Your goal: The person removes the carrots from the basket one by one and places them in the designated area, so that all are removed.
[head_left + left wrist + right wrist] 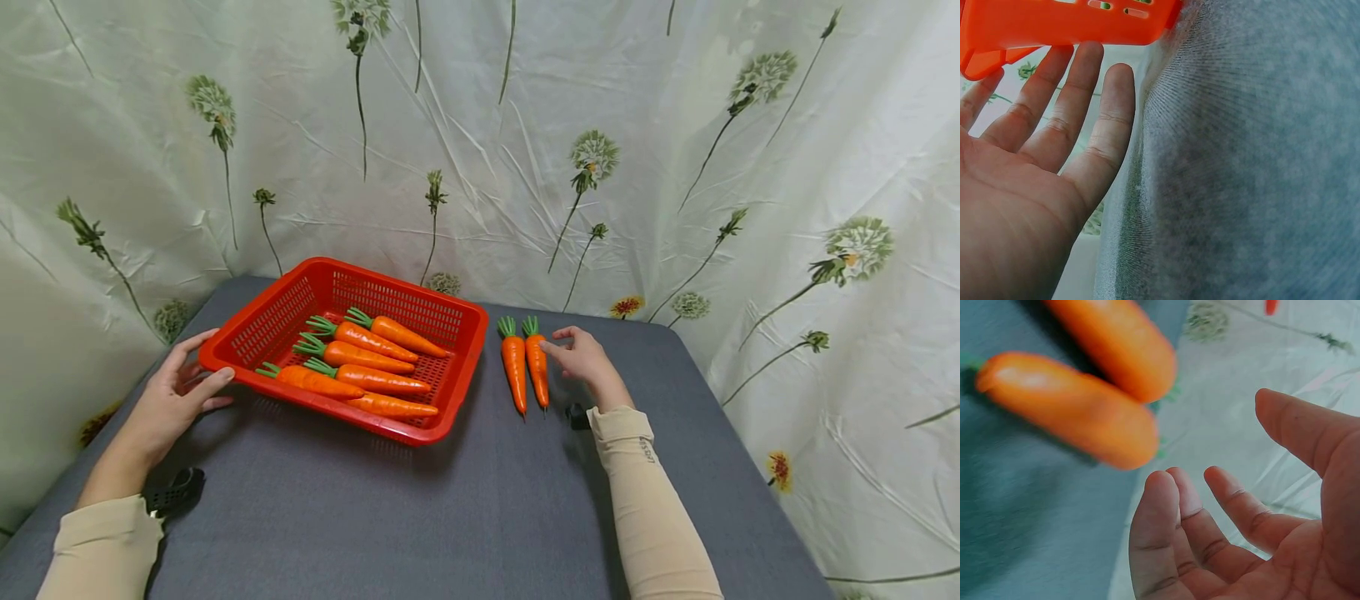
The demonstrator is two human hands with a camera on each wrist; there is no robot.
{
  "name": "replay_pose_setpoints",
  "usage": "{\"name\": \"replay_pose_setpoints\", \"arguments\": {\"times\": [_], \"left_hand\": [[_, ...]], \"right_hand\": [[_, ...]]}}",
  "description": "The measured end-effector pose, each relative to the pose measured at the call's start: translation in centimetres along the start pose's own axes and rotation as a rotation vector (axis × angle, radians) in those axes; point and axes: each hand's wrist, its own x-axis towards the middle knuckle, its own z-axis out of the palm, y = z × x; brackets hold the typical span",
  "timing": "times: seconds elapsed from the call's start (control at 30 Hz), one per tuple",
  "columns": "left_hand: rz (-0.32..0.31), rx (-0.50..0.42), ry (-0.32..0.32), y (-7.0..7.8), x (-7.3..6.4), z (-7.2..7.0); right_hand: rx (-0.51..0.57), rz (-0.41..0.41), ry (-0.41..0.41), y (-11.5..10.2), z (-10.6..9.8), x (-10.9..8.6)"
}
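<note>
My left hand (pixel 168 404) is at the near-left corner of a red plastic basket (pixel 468 367), its thumb by the front rim. In the left wrist view its fingers are extended, the tips of some right at the basket's side (pixel 1085 25); the thumb is out of that view. Several orange carrots (pixel 367 379) with green tops lie in the basket. Two more carrots lie side by side on the table, a left one (pixel 514 367) and a right one (pixel 537 367). My right hand (pixel 585 358) is beside the right one, fingers loosely bent and parted, nothing between them.
A grey cloth (pixel 360 533) covers the table. Behind and along both sides hangs a pale curtain (pixel 480 167) printed with dandelions. A dark strap device (pixel 176 492) sits at my left wrist, another (pixel 577 417) at my right.
</note>
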Motion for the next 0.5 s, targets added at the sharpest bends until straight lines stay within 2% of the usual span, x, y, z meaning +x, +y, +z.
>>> {"name": "replay_pose_setpoints", "arguments": {"times": [0.23, 0.37, 0.5], "left_hand": [[-0.013, 0.056, 0.007, 0.2, -0.1, 0.0], [-0.032, 0.088, 0.020, 0.2, 0.0, 0.0], [-0.029, 0.069, 0.016, 0.1, 0.0, -0.1]], "right_hand": [[0.032, -0.111, -0.060, -3.5, -0.3, -0.3], [0.061, -0.146, -0.114, -5.8, 0.0, -0.2], [0.055, -0.184, -0.160, -7.9, 0.5, -0.1]]}}
